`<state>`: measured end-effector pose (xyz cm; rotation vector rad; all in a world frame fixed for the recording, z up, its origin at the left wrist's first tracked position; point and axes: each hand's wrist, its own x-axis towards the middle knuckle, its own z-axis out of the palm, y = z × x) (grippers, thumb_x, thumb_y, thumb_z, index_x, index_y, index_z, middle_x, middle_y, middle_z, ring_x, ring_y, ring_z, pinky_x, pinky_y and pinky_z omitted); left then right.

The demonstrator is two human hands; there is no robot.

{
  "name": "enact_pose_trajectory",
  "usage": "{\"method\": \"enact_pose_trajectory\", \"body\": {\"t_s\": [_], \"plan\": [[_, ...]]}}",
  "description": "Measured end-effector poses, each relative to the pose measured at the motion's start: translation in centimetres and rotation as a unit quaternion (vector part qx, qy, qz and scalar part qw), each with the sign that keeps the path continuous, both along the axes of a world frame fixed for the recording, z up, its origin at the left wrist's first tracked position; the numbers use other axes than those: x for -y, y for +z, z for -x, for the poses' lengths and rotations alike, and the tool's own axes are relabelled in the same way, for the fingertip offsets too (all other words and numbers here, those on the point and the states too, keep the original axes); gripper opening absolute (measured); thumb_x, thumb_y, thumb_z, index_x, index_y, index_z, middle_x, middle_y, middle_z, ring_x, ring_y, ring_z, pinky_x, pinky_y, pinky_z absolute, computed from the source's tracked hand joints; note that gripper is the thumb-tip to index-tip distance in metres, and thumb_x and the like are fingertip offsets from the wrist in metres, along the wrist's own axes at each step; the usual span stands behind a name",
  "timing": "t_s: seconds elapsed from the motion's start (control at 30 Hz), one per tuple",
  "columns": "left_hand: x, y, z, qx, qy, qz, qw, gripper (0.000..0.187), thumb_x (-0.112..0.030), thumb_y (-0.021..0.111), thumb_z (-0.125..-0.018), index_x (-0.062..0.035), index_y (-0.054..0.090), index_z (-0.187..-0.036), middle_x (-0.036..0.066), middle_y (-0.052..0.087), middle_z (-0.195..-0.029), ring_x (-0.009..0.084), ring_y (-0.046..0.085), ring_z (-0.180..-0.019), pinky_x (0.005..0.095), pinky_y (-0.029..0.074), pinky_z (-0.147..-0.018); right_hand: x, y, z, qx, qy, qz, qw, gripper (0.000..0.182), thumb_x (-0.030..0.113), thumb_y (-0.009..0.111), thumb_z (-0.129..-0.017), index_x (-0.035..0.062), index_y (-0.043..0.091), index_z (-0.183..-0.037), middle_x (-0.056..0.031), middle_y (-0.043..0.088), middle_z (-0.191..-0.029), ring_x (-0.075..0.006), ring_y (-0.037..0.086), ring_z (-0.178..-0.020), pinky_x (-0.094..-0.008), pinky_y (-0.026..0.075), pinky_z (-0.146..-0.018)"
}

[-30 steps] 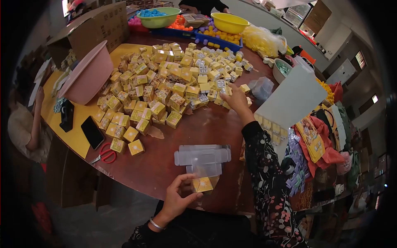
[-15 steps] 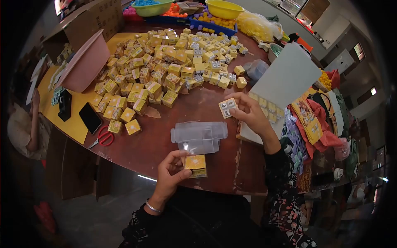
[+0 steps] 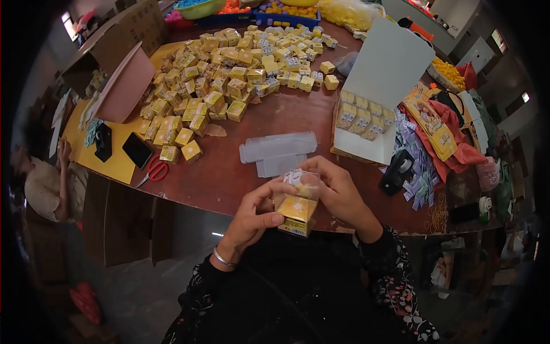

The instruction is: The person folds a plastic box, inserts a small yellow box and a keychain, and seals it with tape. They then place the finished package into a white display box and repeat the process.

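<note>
Close to my body, my left hand (image 3: 256, 213) grips a small yellow box (image 3: 298, 210) with a clear plastic top part. My right hand (image 3: 338, 192) is at the top of that box, its fingers closed around the clear part, where a white and yellow piece (image 3: 299, 179) shows inside. Just beyond the hands, flat clear plastic packaging (image 3: 279, 150) lies on the dark red table. A large pile of small yellow boxes (image 3: 217, 74) spreads over the far side of the table.
An open white-lidded carton (image 3: 366, 146) with rows of yellow boxes stands at the right. Red scissors (image 3: 156, 169), a black phone (image 3: 137, 150) and a pink basin (image 3: 125, 86) are at the left. Another person (image 3: 48, 183) sits at the far left.
My right hand has moved down and left to the box, bringing the white square piece to its top. My left hand has lifted the box slightly, and the view has shifted.
</note>
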<state>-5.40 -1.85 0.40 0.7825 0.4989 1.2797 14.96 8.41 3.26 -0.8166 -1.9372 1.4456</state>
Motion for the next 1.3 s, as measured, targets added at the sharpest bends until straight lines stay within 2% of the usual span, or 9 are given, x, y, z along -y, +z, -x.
{"method": "enact_pose_trajectory", "body": {"t_s": [0.13, 0.3, 0.43, 0.7, 0.83, 0.97, 1.03, 1.17, 1.3], "plan": [[0.5, -1.8, 0.4, 0.147, -0.008, 0.008, 0.989, 0.075, -0.033, 0.086, -0.081, 0.0008, 0.050, -0.138, 0.018, 0.053, -0.142, 0.0254, 0.057, -0.129, 0.0378, 0.046, -0.111, 1.7, 6.6, -1.9, 0.003, -0.006, 0.135, 0.991, 0.040, 0.013, 0.054, -0.106, 0.0026, 0.053, -0.145, -0.0163, 0.072, -0.116, -0.0165, 0.074, -0.087, -0.0298, 0.063, -0.072], [-0.1, -2.1, -0.4, 0.236, -0.043, -0.041, 0.970, 0.085, -0.048, 0.086, -0.075, 0.0000, 0.048, -0.135, 0.029, 0.051, -0.141, 0.0456, 0.055, -0.130, 0.0535, 0.050, -0.108, 2.1, 7.7, -3.4, 0.077, 0.039, 0.001, 0.996, 0.048, 0.007, 0.072, -0.094, 0.0030, 0.059, -0.140, -0.0159, 0.071, -0.122, -0.0168, 0.074, -0.092, -0.0303, 0.062, -0.075], [-0.4, -3.6, -0.5, 0.248, -0.096, -0.022, 0.964, 0.087, -0.047, 0.088, -0.072, 0.0008, 0.049, -0.133, 0.026, 0.054, -0.137, 0.0406, 0.058, -0.128, 0.0520, 0.051, -0.107, 0.4, 7.7, -3.3, 0.036, 0.045, -0.263, 0.963, 0.057, 0.007, 0.087, -0.078, 0.0032, 0.067, -0.131, -0.0139, 0.070, -0.125, -0.0200, 0.070, -0.108, -0.0324, 0.059, -0.084], [0.1, -3.8, -1.0, 0.285, -0.141, -0.012, 0.948, 0.085, -0.045, 0.088, -0.075, 0.0003, 0.050, -0.135, 0.017, 0.060, -0.128, 0.0290, 0.063, -0.120, 0.0437, 0.053, -0.105, -0.7, 7.1, -1.4, -0.020, 0.191, -0.302, 0.934, 0.049, 0.012, 0.088, -0.076, 0.0048, 0.073, -0.122, -0.0115, 0.072, -0.120, -0.0265, 0.069, -0.109, -0.0377, 0.057, -0.092], [-0.5, -3.2, -0.8, 0.227, -0.125, -0.046, 0.965, 0.078, -0.044, 0.086, -0.078, -0.0007, 0.052, -0.134, 0.018, 0.058, -0.136, 0.0280, 0.061, -0.125, 0.0414, 0.051, -0.106, -0.2, 7.2, -2.1, 0.015, 0.116, -0.362, 0.925, 0.046, 0.009, 0.087, -0.077, 0.0024, 0.073, -0.119, -0.0132, 0.072, -0.116, -0.0273, 0.071, -0.101, -0.0362, 0.058, -0.086], [-0.5, -0.7, -0.1, 0.072, 0.023, -0.035, 0.997, 0.057, -0.021, 0.082, -0.087, 0.0017, 0.055, -0.132, 0.018, 0.056, -0.142, 0.0254, 0.061, -0.127, 0.0380, 0.052, -0.106, -0.1, 7.4, -5.1, -0.111, -0.046, -0.292, 0.949, 0.044, 0.007, 0.084, -0.079, -0.0051, 0.070, -0.118, -0.0163, 0.071, -0.110, -0.0229, 0.070, -0.097, -0.0322, 0.056, -0.084], [-0.4, -1.2, 0.0, 0.011, 0.030, -0.021, 0.999, 0.055, -0.006, 0.081, -0.087, 0.0022, 0.054, -0.134, 0.016, 0.061, -0.136, 0.0237, 0.063, -0.122, 0.0372, 0.053, -0.105, 1.0, 7.4, -5.1, -0.190, -0.140, -0.232, 0.944, 0.043, 0.007, 0.082, -0.081, -0.0066, 0.068, -0.119, -0.0161, 0.070, -0.106, -0.0223, 0.069, -0.095, -0.0313, 0.055, -0.086], [0.0, 0.2, -1.9, -0.127, 0.056, -0.036, 0.990, 0.057, -0.007, 0.084, -0.085, 0.0019, 0.054, -0.132, 0.013, 0.065, -0.128, 0.0199, 0.066, -0.117, 0.0331, 0.056, -0.099, 0.9, 8.2, -3.4, -0.054, -0.166, -0.434, 0.884, 0.043, 0.006, 0.088, -0.075, -0.0030, 0.069, -0.113, -0.0161, 0.071, -0.106, -0.0245, 0.070, -0.095, -0.0321, 0.056, -0.082], [0.2, 0.8, -2.4, -0.157, 0.077, -0.054, 0.983, 0.057, -0.007, 0.085, -0.085, 0.0014, 0.053, -0.132, 0.012, 0.065, -0.126, 0.0196, 0.067, -0.114, 0.0323, 0.057, -0.097, 0.6, 8.0, -1.4, -0.042, -0.142, -0.494, 0.857, 0.048, 0.011, 0.093, -0.069, -0.0003, 0.070, -0.111, -0.0151, 0.072, -0.104, -0.0275, 0.071, -0.090, -0.0339, 0.059, -0.075]]}}
